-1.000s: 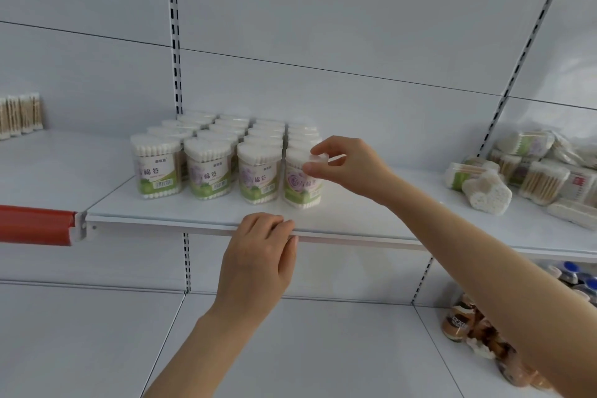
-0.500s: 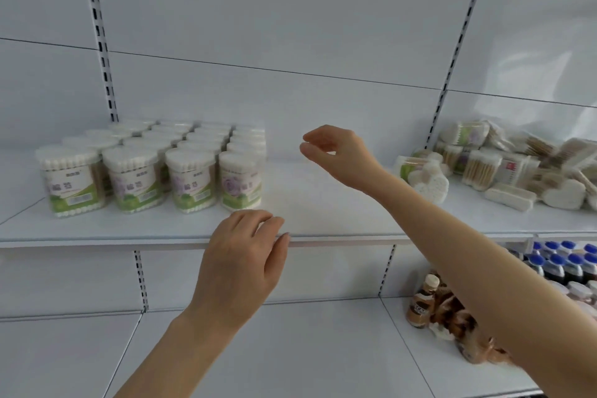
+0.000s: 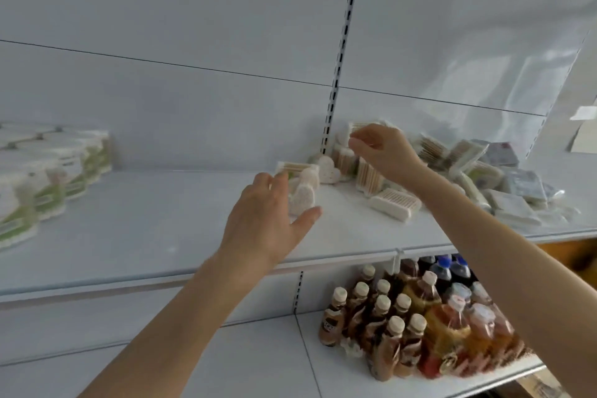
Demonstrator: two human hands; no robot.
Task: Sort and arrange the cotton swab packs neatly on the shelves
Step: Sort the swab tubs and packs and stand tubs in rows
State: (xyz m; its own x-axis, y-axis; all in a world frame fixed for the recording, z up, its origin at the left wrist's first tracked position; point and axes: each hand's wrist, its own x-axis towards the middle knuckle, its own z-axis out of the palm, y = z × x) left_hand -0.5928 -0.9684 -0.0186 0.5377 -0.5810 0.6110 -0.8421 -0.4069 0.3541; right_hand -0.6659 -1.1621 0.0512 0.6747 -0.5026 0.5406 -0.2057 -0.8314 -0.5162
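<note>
1. While I watch thru the head cam, nearest to me is the white metal lower shelf (image 3: 245, 362). It has a cluster of brown plastic drink bottles with cream caps (image 3: 381, 329) on its R side, and dark bottles with blue caps (image 3: 447, 268) just behind them.
2. Both bare forearms reach up and fwd over the front edge of the white metal middle shelf (image 3: 155, 229).
3. I see the left hand (image 3: 268, 220) w/ fingers spread wide and thumb out to the R, holding nothing. It is just in front of a white heart-shaped cotton swab pack (image 3: 305, 195) standing upright on the middle shelf. Too blurred to tell if the fingertips touch it.
4. Just behind that pack are a clear rectangular box of wooden-stick swabs (image 3: 297, 168) and a second white heart-shaped pack (image 3: 329, 170).
5. The right hand (image 3: 384, 152) is farther back and to the R, over the jumbled pile of mixed cotton swab packs (image 3: 484, 171). Its fingers are loosely curled downward, thumb near forefinger, w/ nothing seen in the grip.
6. A flat white oblong swab case (image 3: 394, 203) lies at the pile's front edge, near the R forearm.
7. Far L on the same shelf are neat rows of round clear swab tubs with green-and-white labels (image 3: 48, 178), well apart from both hands.
8. At the back are the pale grey back panel (image 3: 193, 42) and a black-slotted white upright (image 3: 339, 58).
</note>
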